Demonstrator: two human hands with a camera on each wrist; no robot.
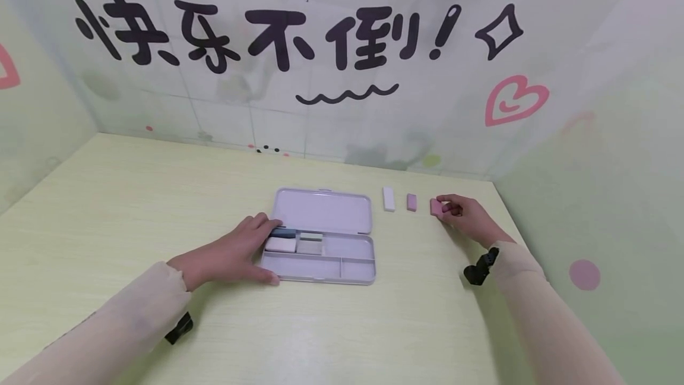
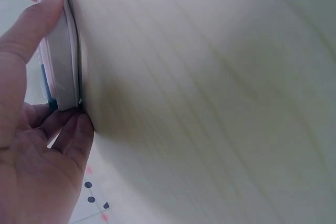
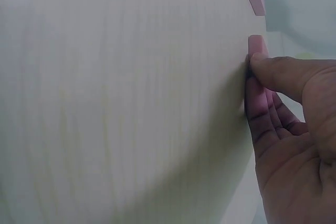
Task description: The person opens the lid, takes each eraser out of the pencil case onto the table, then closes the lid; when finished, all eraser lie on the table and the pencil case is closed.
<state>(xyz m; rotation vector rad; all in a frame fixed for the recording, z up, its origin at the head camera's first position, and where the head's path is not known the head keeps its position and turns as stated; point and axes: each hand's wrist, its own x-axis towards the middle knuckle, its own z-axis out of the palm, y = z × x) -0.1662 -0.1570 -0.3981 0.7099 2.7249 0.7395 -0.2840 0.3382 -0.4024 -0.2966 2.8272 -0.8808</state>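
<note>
A pale lilac pencil case (image 1: pixel 356 272) lies on the table with its lid (image 1: pixel 323 211) folded back. Along its left end my left hand (image 1: pixel 230 256) grips it, thumb at the front edge and fingers at the far left corner. Inside sit a dark blue block (image 1: pixel 283 233), a white block (image 1: pixel 280 245) and a pale grey-white block (image 1: pixel 310 246). To the right, my right hand (image 1: pixel 470 215) pinches a pink eraser (image 1: pixel 435 207) at the table surface; the right wrist view shows the thumb on the eraser (image 3: pixel 255 43).
Left of the pink eraser stand a smaller pink block (image 1: pixel 411 202) and a white block (image 1: pixel 388 199), in a loose row. Behind the table (image 1: pixel 342 331) hangs a printed backdrop (image 1: pixel 342 129), and a side panel (image 1: pixel 593 207) rises at the right.
</note>
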